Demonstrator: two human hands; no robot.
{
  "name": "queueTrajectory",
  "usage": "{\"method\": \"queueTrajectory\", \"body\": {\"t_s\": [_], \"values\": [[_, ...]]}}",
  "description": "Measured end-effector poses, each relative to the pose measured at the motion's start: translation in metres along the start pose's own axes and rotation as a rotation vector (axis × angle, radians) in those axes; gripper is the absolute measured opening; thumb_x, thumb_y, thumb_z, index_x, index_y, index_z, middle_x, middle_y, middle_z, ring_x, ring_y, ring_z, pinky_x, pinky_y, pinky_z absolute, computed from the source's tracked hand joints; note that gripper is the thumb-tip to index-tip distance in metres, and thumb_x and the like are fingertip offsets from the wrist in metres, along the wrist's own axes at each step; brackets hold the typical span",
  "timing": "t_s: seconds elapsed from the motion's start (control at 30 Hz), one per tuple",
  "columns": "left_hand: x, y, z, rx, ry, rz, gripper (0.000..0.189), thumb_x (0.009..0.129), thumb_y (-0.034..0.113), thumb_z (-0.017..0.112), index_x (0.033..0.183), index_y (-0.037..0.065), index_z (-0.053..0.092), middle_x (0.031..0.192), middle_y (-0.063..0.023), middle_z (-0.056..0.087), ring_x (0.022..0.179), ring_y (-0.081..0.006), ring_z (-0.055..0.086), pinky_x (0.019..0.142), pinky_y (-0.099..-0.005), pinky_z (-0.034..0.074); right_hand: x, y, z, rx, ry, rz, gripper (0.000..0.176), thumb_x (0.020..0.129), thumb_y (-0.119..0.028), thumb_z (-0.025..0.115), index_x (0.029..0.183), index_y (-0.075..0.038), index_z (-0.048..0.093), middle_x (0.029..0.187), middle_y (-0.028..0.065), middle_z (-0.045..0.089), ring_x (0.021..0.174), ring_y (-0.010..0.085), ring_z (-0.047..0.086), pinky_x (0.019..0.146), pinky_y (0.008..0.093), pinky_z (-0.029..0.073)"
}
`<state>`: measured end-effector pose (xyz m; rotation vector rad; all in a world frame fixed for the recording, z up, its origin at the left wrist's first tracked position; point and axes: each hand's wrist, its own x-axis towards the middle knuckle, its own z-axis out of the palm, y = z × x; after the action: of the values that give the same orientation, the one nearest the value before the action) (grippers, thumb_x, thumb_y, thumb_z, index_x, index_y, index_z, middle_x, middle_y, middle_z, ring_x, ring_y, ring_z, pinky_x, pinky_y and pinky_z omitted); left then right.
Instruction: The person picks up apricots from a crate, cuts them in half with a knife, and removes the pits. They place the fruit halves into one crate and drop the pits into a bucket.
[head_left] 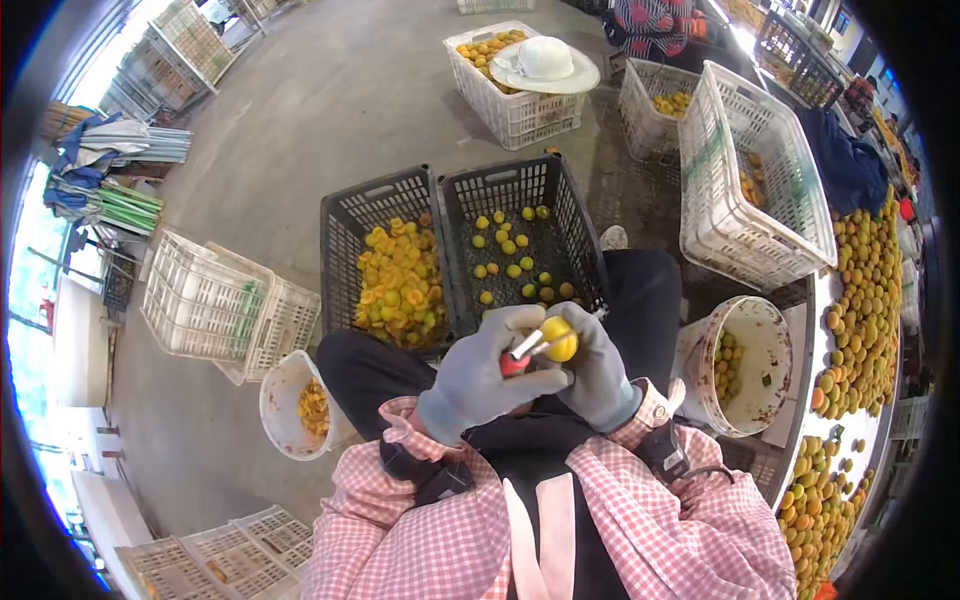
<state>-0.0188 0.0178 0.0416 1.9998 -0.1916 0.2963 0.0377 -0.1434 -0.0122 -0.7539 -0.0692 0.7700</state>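
Observation:
Both hands wear grey gloves and meet above my lap. My left hand (pixel 483 370) is closed around a tool with a red handle (pixel 514 364) and a metal end. The metal end touches a yellow fruit (pixel 559 340), which my right hand (pixel 598 375) grips between its fingers. Just beyond my hands stand two black crates side by side. The left black crate (pixel 335 250) holds a heap of cut orange-yellow fruit pieces (pixel 400 280). In the right black crate (pixel 575 215) lie several whole yellow-green fruits (pixel 508 247), spread over its floor.
White buckets stand left (pixel 280 425) and right (pixel 703 380) of my knees. A white crate (pixel 515 115) carries a white hat (pixel 546 60). More white crates (pixel 205 300) are at left, others at right. Fruit covers a table (pixel 815 345) at right. A person (pixel 655 20) sits at the top.

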Motion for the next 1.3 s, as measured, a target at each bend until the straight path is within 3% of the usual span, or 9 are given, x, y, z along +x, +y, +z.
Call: {"method": "queueTrajectory", "body": {"t_s": [0.13, 0.5, 0.67, 0.77, 0.83, 1.0, 1.13, 1.17, 1.3], "values": [[0.002, -0.01, 0.001, 0.168, -0.143, 0.005, 0.077, 0.065, 0.033, 0.087, 0.127, 0.008, 0.047, 0.099, -0.0077, 0.067, 0.084, -0.0229, 0.069, 0.073, -0.0315, 0.053, -0.002, -0.006, 0.017, -0.543, -0.137, -0.166, 0.025, 0.094, -0.015, 0.05, 0.116, -0.003, 0.053, 0.108, 0.0054, 0.059, 0.096, 0.0132, 0.058, 0.085, 0.0273, 0.047], [0.013, -0.015, 0.0, 0.421, -0.202, 0.228, 0.06, 0.068, 0.033, 0.081, 0.118, 0.011, 0.058, 0.08, -0.0099, 0.065, 0.069, -0.0275, 0.066, 0.059, -0.0345, 0.051, 0.012, 0.02, -0.015, -0.389, 0.064, 0.064, 0.033, 0.084, -0.021, 0.066, 0.11, -0.004, 0.056, 0.103, 0.0066, 0.058, 0.095, 0.0152, 0.058, 0.083, 0.0295, 0.048], [0.012, -0.029, 0.018, 0.173, -0.012, 0.193, 0.057, 0.075, 0.031, 0.075, 0.126, 0.014, 0.058, 0.078, -0.0092, 0.064, 0.066, -0.0282, 0.064, 0.058, -0.0349, 0.049, 0.013, 0.007, 0.026, -0.967, 0.232, -0.584, 0.031, 0.087, -0.032, 0.061, 0.092, -0.003, 0.054, 0.089, 0.0085, 0.055, 0.083, 0.0205, 0.057, 0.07, 0.0313, 0.045], [0.013, -0.022, 0.025, -0.076, 0.063, 0.115, 0.056, 0.079, 0.029, 0.073, 0.13, 0.014, 0.057, 0.081, -0.0125, 0.065, 0.068, -0.0299, 0.065, 0.061, -0.0339, 0.05, 0.02, 0.008, 0.043, -0.566, 0.281, -0.601, 0.022, 0.089, -0.025, 0.056, 0.084, -0.004, 0.051, 0.08, 0.0052, 0.048, 0.073, 0.0165, 0.05, 0.065, 0.0282, 0.041], [0.013, -0.017, 0.026, -0.378, 0.049, -0.022, 0.048, 0.089, 0.013, 0.065, 0.133, 0.003, 0.052, 0.104, -0.009, 0.068, 0.089, -0.0084, 0.062, 0.076, -0.0251, 0.049, 0.025, 0.004, 0.043, -0.426, 0.304, -0.616, 0.022, 0.097, -0.024, 0.047, 0.083, -0.007, 0.05, 0.075, -0.0014, 0.046, 0.069, 0.0074, 0.047, 0.062, 0.0225, 0.039], [0.026, -0.016, -0.004, 0.163, -0.132, 0.074, 0.059, 0.08, 0.03, 0.075, 0.131, 0.008, 0.055, 0.081, -0.0076, 0.064, 0.067, -0.0143, 0.062, 0.06, -0.0278, 0.048, 0.021, -0.018, 0.026, -1.157, 0.052, -0.752, 0.021, 0.09, -0.026, 0.058, 0.091, -0.006, 0.052, 0.083, 0.0031, 0.053, 0.072, 0.0159, 0.053, 0.067, 0.0302, 0.043], [0.032, -0.015, -0.005, 0.483, -0.079, 0.521, 0.065, 0.07, 0.047, 0.075, 0.122, 0.01, 0.062, 0.061, -0.0042, 0.051, 0.053, -0.0247, 0.054, 0.047, -0.0328, 0.041, 0.021, 0.001, 0.015, 0.235, 0.199, 0.173, 0.026, 0.078, -0.021, 0.07, 0.095, -0.006, 0.056, 0.087, 0.0092, 0.055, 0.077, 0.025, 0.058, 0.072, 0.0326, 0.046], [0.033, -0.013, -0.004, 0.506, -0.056, 0.519, 0.065, 0.069, 0.043, 0.074, 0.124, 0.011, 0.06, 0.061, -0.003, 0.05, 0.052, -0.0229, 0.054, 0.047, -0.0328, 0.042, 0.016, 0.002, 0.019, -0.297, 0.183, -0.259, 0.028, 0.076, -0.019, 0.072, 0.094, -0.006, 0.056, 0.086, 0.0097, 0.054, 0.076, 0.0255, 0.057, 0.071, 0.0333, 0.046], [0.033, -0.011, 0.006, 0.368, 0.018, 0.414, 0.064, 0.07, 0.035, 0.073, 0.127, 0.013, 0.059, 0.063, -0.0018, 0.052, 0.053, -0.0223, 0.055, 0.049, -0.0333, 0.044, 0.018, -0.001, 0.03, -0.981, 0.225, -0.815, 0.029, 0.073, -0.02, 0.071, 0.089, -0.005, 0.052, 0.077, 0.0109, 0.048, 0.068, 0.0291, 0.053, 0.062, 0.0357, 0.042]]}}
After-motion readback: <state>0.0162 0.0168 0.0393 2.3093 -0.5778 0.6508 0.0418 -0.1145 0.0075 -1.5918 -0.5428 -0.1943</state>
